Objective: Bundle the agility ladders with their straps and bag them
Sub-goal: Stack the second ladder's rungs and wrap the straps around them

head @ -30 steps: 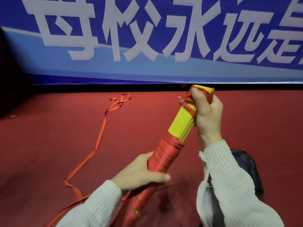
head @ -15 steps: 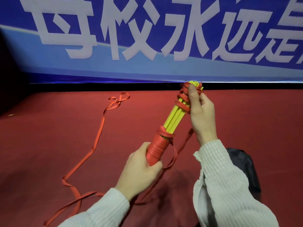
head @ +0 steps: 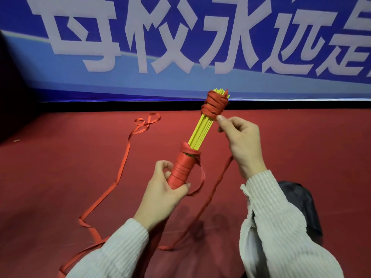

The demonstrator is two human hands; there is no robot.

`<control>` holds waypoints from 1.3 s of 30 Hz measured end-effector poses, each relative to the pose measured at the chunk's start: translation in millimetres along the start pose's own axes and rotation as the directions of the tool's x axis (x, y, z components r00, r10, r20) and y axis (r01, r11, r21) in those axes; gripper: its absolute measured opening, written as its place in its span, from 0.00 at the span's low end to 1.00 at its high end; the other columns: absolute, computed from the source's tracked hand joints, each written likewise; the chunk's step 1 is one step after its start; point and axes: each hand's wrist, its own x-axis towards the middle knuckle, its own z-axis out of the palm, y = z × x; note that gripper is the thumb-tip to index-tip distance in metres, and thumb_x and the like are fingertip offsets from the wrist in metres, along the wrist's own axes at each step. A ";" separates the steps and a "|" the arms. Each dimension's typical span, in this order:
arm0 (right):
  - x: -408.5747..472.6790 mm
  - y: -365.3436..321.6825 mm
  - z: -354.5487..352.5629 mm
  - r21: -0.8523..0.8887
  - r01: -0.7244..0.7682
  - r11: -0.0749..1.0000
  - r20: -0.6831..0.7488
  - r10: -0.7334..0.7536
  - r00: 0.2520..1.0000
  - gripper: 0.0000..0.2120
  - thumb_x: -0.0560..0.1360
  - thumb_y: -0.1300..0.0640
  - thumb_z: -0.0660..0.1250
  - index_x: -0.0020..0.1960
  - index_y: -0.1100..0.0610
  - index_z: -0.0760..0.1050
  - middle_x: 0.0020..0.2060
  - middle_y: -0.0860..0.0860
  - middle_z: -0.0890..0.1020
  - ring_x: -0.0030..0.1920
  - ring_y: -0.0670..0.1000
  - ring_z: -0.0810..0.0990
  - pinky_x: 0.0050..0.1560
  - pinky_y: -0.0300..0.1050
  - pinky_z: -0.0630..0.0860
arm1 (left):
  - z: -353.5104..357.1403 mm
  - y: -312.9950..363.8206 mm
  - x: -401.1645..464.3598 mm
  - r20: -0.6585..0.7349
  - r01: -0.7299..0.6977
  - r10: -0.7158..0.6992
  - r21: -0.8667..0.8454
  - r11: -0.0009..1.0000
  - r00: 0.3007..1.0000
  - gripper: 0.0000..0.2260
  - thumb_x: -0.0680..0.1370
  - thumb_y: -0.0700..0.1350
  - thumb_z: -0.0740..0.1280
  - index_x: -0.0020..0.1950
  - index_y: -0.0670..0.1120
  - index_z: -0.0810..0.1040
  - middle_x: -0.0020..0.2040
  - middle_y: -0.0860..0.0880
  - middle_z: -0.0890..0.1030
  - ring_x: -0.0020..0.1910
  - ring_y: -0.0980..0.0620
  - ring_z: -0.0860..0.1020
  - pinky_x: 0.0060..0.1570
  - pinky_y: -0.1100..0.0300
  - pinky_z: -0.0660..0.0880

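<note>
Fingers of left hand (head: 166,189) grip ladder bundle (head: 200,135); right hand (head: 241,141) pinches strap (head: 212,197).

Floor covering: red carpet (head: 60,173), continuous across the area. Rear boundary: blue banner (head: 160,81) bearing large white Chinese characters (head: 164,33), with a black strip (head: 120,106) along its base. Left corner in shadow.
</note>
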 end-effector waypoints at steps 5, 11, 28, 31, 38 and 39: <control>-3.8 -6.4 -1.5 0.456 -0.239 0.857 0.225 0.149 0.963 0.21 0.69 0.48 0.79 0.58 0.52 0.76 0.34 0.55 0.74 0.23 0.42 0.66 0.23 0.35 0.63 | -5.1 7.3 -5.7 0.348 0.085 0.037 -0.328 0.941 0.937 0.17 0.69 0.42 0.78 0.57 0.47 0.81 0.46 0.46 0.83 0.44 0.47 0.81 0.47 0.49 0.81; -6.1 -13.7 2.8 0.330 0.015 0.944 -0.010 -0.012 1.000 0.13 0.72 0.56 0.76 0.56 0.54 0.81 0.46 0.49 0.87 0.47 0.49 0.84 0.50 0.44 0.80 | 10.8 14.0 -13.4 0.388 0.059 0.040 -0.241 0.969 0.921 0.27 0.67 0.52 0.81 0.62 0.44 0.80 0.50 0.45 0.84 0.48 0.53 0.79 0.53 0.50 0.77; -11.7 -32.7 5.5 0.356 -0.101 0.929 0.015 0.103 0.995 0.13 0.74 0.50 0.73 0.51 0.59 0.79 0.36 0.60 0.83 0.33 0.55 0.85 0.34 0.44 0.79 | -3.1 9.6 -15.5 0.596 0.336 -0.063 -0.360 0.870 0.801 0.18 0.71 0.39 0.77 0.59 0.38 0.79 0.42 0.41 0.81 0.37 0.45 0.81 0.41 0.54 0.80; -9.9 -25.4 10.8 0.295 -0.018 0.955 -0.145 0.063 0.987 0.16 0.74 0.51 0.77 0.51 0.62 0.79 0.38 0.59 0.84 0.38 0.57 0.86 0.40 0.49 0.80 | 12.9 10.0 -16.7 0.267 0.007 0.005 -0.044 0.999 0.964 0.18 0.68 0.54 0.82 0.47 0.46 0.81 0.36 0.53 0.82 0.34 0.55 0.78 0.40 0.56 0.76; -8.0 -28.0 -7.5 0.467 -0.114 0.877 0.127 0.061 0.990 0.28 0.67 0.36 0.76 0.56 0.57 0.81 0.39 0.57 0.87 0.38 0.52 0.85 0.35 0.43 0.79 | -7.0 21.5 -19.5 0.600 0.231 -0.036 -0.251 0.940 0.799 0.14 0.70 0.45 0.80 0.46 0.42 0.77 0.36 0.43 0.79 0.32 0.47 0.80 0.35 0.57 0.79; -6.3 -29.8 -4.1 0.379 -0.055 0.924 0.017 0.052 0.998 0.22 0.70 0.39 0.75 0.52 0.57 0.82 0.39 0.54 0.87 0.39 0.51 0.85 0.39 0.45 0.81 | -2.2 19.4 -17.9 0.499 0.171 -0.032 -0.235 0.957 0.866 0.16 0.69 0.48 0.80 0.46 0.43 0.77 0.36 0.43 0.79 0.33 0.47 0.79 0.35 0.56 0.78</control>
